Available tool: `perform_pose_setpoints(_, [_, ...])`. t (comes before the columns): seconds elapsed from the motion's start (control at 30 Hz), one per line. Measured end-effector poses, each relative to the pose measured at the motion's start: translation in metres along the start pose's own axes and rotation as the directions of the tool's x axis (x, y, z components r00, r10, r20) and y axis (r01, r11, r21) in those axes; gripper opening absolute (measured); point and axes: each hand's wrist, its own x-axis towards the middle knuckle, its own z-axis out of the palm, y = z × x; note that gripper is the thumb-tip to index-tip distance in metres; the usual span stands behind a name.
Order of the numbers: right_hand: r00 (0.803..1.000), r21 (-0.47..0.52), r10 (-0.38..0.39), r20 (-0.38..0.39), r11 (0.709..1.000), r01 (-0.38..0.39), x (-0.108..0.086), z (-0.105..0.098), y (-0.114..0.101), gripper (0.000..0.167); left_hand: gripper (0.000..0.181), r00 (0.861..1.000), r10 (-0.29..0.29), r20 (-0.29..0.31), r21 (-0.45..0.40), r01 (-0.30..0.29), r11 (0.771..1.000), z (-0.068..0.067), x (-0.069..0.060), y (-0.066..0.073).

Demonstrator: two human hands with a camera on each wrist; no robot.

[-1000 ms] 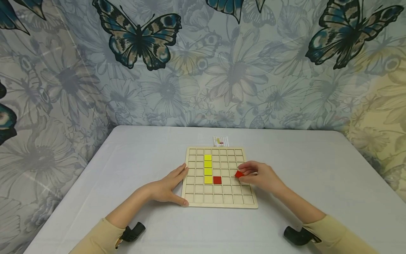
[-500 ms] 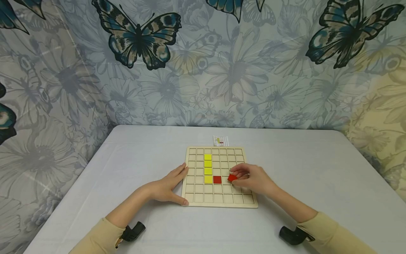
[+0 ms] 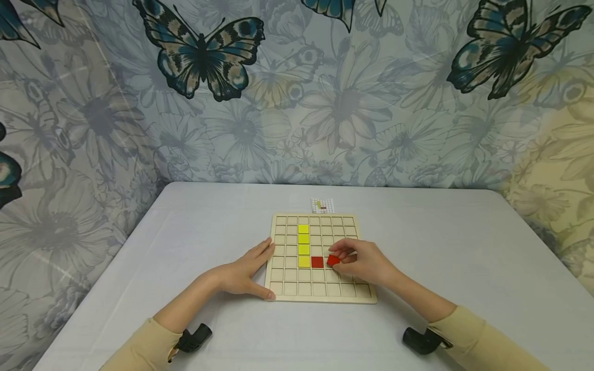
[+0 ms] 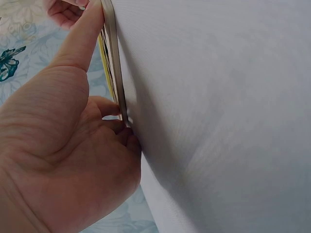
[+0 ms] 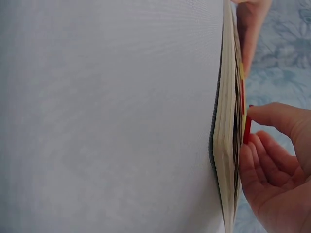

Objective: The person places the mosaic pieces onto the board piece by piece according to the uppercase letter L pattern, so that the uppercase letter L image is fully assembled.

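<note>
A pale wooden grid board [image 3: 289, 289] lies flat on the table. Yellow square tiles [image 3: 303, 239] form a column on it, and one dark red tile [image 3: 317, 262] sits just right of the lowest yellow one. Between thumb and fingers my right hand [image 3: 364, 261] pinches another red tile [image 3: 332, 260], slightly tilted, over the cells right of the placed red tile. The right wrist view shows this pinched tile [image 5: 248, 125] edge-on at the board's surface. My left hand [image 3: 243, 273], fingers extended and thumb spread, rests against the board's left edge.
Behind the board lies a small card [image 3: 322, 205] printed with a grid and a yellow and red pattern. A white cloth covers the table [image 3: 223, 216]. Beyond its back edge hangs a curtain [image 3: 345, 108] with flowers and butterflies.
My right hand has moved left across the board with the pinched red tile, from near the right edge towards the placed red tile. The left hand stays at the board's left edge.
</note>
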Motion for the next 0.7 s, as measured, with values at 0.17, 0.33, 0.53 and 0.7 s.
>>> perform_pose_setpoints(0.17, [0.998, -0.021, -0.065, 0.01, 0.998, 0.065, 0.0019, 0.0006, 0.001, 0.031, 0.114, 1.0, 0.004, 0.0, -0.002, -0.004, 1.0, -0.0002, 0.0001, 0.0001])
perform_pose_setpoints(0.33, [0.994, -0.038, -0.103, 0.026, 0.994, 0.104, 0.0035, 0.002, 0.0034, 0.029, 0.114, 1.0, 0.011, 0.004, 0.0, -0.011, 1.0, 0.0005, 0.0004, -0.0015])
perform_pose_setpoints(0.53, [0.994, -0.031, -0.104, 0.033, 0.994, 0.105, 0.0033, 0.0026, 0.0035, 0.027, 0.115, 1.0, 0.014, 0.003, -0.009, -0.014, 1.0, 0.0003, -0.0001, -0.0017])
perform_pose_setpoints(0.7, [0.994, -0.028, -0.104, 0.038, 0.994, 0.105, 0.0031, 0.0024, 0.0036, 0.026, 0.115, 1.0, 0.015, 0.003, -0.01, -0.015, 1.0, -0.0003, -0.0005, -0.0008])
